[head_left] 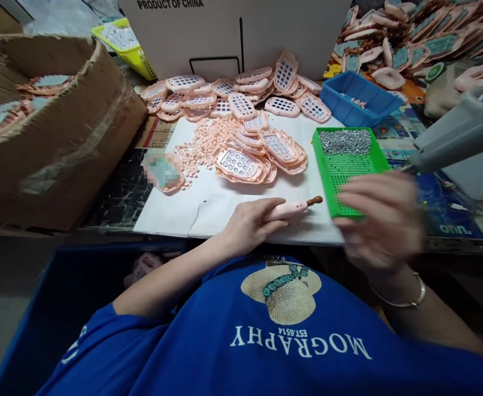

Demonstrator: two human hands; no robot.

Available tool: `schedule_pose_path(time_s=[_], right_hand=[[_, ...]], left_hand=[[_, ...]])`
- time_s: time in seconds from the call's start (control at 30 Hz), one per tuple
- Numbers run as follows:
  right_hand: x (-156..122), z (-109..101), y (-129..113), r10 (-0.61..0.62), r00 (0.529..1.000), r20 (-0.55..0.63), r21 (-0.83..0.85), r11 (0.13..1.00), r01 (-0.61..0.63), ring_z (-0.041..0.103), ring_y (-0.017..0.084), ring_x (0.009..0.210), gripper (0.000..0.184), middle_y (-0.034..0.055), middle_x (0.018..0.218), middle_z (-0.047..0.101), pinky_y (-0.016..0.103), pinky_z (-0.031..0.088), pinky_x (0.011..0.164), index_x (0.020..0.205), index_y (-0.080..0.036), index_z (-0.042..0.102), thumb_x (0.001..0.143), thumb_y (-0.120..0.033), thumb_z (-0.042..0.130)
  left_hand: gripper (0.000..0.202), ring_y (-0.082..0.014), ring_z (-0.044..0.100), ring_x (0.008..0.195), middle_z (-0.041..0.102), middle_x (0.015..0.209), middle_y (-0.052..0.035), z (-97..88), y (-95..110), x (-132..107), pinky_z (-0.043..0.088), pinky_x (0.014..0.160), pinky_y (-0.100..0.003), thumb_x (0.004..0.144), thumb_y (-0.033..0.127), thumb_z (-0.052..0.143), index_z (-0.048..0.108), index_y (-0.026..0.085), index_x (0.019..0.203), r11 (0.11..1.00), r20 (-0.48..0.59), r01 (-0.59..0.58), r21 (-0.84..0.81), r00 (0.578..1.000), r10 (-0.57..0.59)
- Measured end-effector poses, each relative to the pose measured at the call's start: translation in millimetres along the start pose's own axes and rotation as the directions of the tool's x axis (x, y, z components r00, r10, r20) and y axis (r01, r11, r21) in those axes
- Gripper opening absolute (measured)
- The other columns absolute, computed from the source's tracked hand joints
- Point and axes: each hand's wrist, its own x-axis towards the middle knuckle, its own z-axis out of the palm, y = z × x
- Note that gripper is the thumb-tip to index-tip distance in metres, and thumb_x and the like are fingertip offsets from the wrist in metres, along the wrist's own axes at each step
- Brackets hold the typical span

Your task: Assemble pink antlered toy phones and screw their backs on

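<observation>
My left hand (pixel 253 223) is closed around a pink plastic toy phone (pixel 286 210) with a brown knobbed stub at its right end. The phone lies low over the white work sheet (pixel 171 212), seen edge-on. My right hand (pixel 379 217), smeared by motion, is at the near end of a green perforated tray (pixel 335 181); whether its fingers hold anything cannot be made out. Small silvery screws (pixel 344 142) fill the tray's far end. Just beyond the right hand, a grey electric screwdriver (pixel 460 137) slants in from the right.
Pink phone shells with keypads (pixel 241 164) and loose pink buttons (pixel 208 140) lie ahead. A blue bin (pixel 357 104) stands behind the tray. To the left are a cardboard box (pixel 80 148) and a yellow basket (pixel 136 60). A white carton (pixel 283 33) walls the back.
</observation>
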Motion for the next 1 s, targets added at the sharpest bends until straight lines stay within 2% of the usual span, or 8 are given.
schedule_pose_path(time_s=[0.13,0.23,0.5,0.63,0.73,0.83,0.9,1.0], right_hand=[[-2,40,1,-0.247,0.962,0.117,-0.137,0.955,0.262,0.067,0.025,0.092,0.026,0.0048,0.1,0.073,0.052,0.043,0.097,0.12,-0.027,0.063,0.094,-0.029,0.065],[1,55,6,-0.252,0.963,0.098,-0.119,0.957,0.263,0.063,0.023,0.084,0.013,0.0046,0.09,0.071,0.045,0.048,0.088,0.108,-0.024,0.065,0.095,-0.027,0.063],[12,58,7,-0.192,0.971,0.14,-0.086,0.975,0.205,0.059,0.023,0.081,0.009,0.0048,0.08,0.064,0.042,0.05,0.08,0.093,-0.022,0.066,0.097,-0.028,0.06],[23,42,1,-0.199,0.978,0.059,-0.003,0.98,0.199,0.065,0.024,0.099,0.015,0.0061,0.102,0.07,0.051,0.046,0.104,0.109,-0.024,0.069,0.097,-0.026,0.06],[27,29,-2,-0.149,0.976,-0.157,0.047,0.986,0.158,0.066,0.024,0.107,0.02,0.0048,0.11,0.071,0.052,0.042,0.11,0.113,-0.026,0.07,0.096,-0.022,0.061],[23,30,-3,-0.267,0.961,-0.075,0.003,0.963,0.268,0.066,0.024,0.108,0.023,0.0042,0.109,0.072,0.052,0.042,0.111,0.119,-0.027,0.068,0.097,-0.03,0.061],[18,36,-3,-0.369,0.929,0.04,-0.058,0.927,0.371,0.065,0.026,0.113,0.028,0.0041,0.112,0.074,0.053,0.037,0.114,0.123,-0.028,0.065,0.097,-0.037,0.062],[14,47,-3,-0.419,0.904,0.079,-0.076,0.902,0.425,0.067,0.024,0.109,0.028,0.0052,0.108,0.075,0.051,0.037,0.114,0.123,-0.024,0.064,0.097,-0.034,0.063]], left_hand=[[0.029,-0.0248,0.063,0.095,0.072,0.102,-0.0082,6.4,-2,-4,0.043,0.097,-0.035,0.076,0.02,0.075,0.075,0.023,0.105,0.992,0.023,-0.074,0.099,0.997,0.072],[0.025,-0.0244,0.062,0.089,0.069,0.094,-0.0077,8.0,0,-4,0.043,0.096,-0.035,0.074,0.016,0.073,0.075,0.022,0.098,0.991,0.019,-0.069,0.112,0.998,0.067],[0.028,-0.0249,0.061,0.091,0.068,0.092,-0.0065,9.5,-5,-2,0.042,0.097,-0.036,0.075,0.014,0.069,0.073,0.022,0.102,0.987,-0.013,-0.092,0.134,0.995,0.094],[0.033,-0.0217,0.064,0.097,0.072,0.102,-0.0065,3.1,2,-2,0.045,0.095,-0.031,0.082,0.024,0.072,0.072,0.019,0.115,0.98,0.019,0.047,-0.192,0.999,-0.045],[0.029,-0.0193,0.068,0.092,0.073,0.111,-0.0103,-4.6,13,-1,0.051,0.086,-0.031,0.094,0.029,0.059,0.07,0.013,0.115,0.722,0.231,0.34,-0.603,0.94,-0.25],[0.034,-0.0177,0.071,0.085,0.074,0.103,-0.0136,-8.9,18,1,0.055,0.083,-0.031,0.102,0.027,0.042,0.068,0.006,0.111,0.41,0.377,0.505,-0.76,0.855,-0.355],[0.037,-0.0173,0.072,0.083,0.075,0.095,-0.0141,-8.6,16,1,0.056,0.083,-0.029,0.104,0.027,0.038,0.067,0.004,0.107,0.315,0.383,0.519,-0.795,0.831,-0.403],[0.036,-0.0164,0.071,0.076,0.075,0.088,-0.0125,-5.0,9,1,0.056,0.079,-0.027,0.104,0.025,0.037,0.067,0.004,0.103,0.284,0.36,0.508,-0.814,0.823,-0.439]])
